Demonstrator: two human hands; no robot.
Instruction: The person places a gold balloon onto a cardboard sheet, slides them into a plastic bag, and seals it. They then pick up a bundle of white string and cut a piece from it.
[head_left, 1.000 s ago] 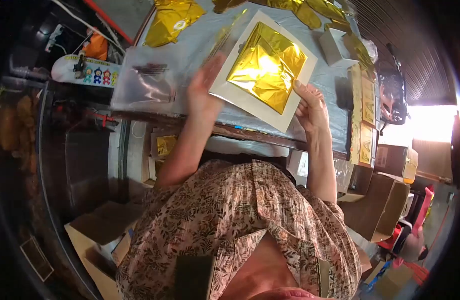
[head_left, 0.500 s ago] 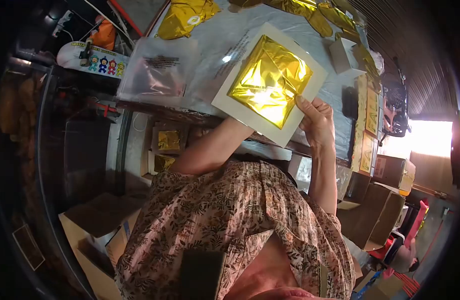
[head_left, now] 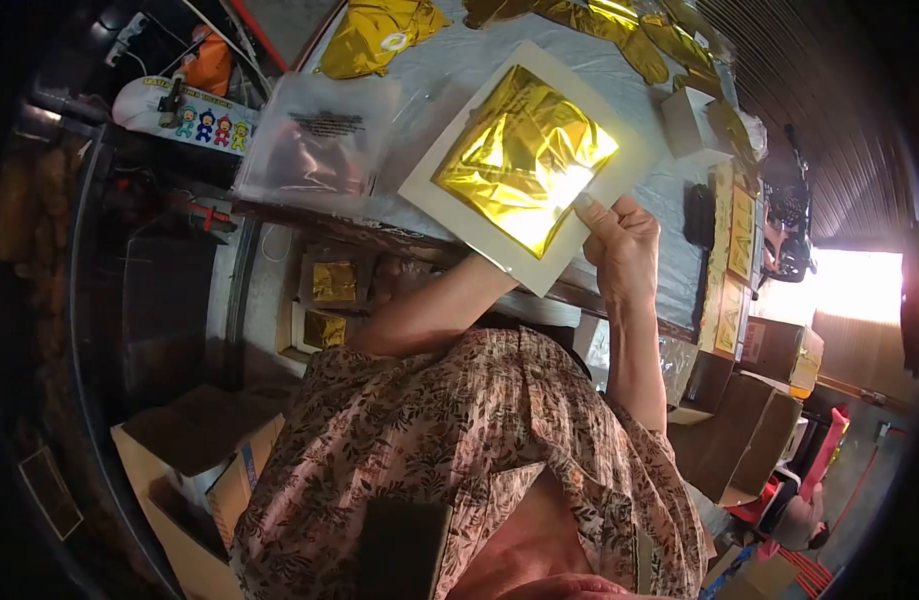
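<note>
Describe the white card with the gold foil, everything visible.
The white card is a stiff-looking, roughly square board held tilted above the table edge. Crinkled, shiny gold foil covers its middle, leaving a plain white border all round. The right hand pinches its lower right edge, thumb on the front. The left hand is hidden behind the card; only that forearm shows below it.

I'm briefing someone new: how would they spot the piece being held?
Look above the near edge of the grey table. The white card with gold foil, right hand at its corner, is raised and flat, unlike the crumpled loose foil beyond.
</note>
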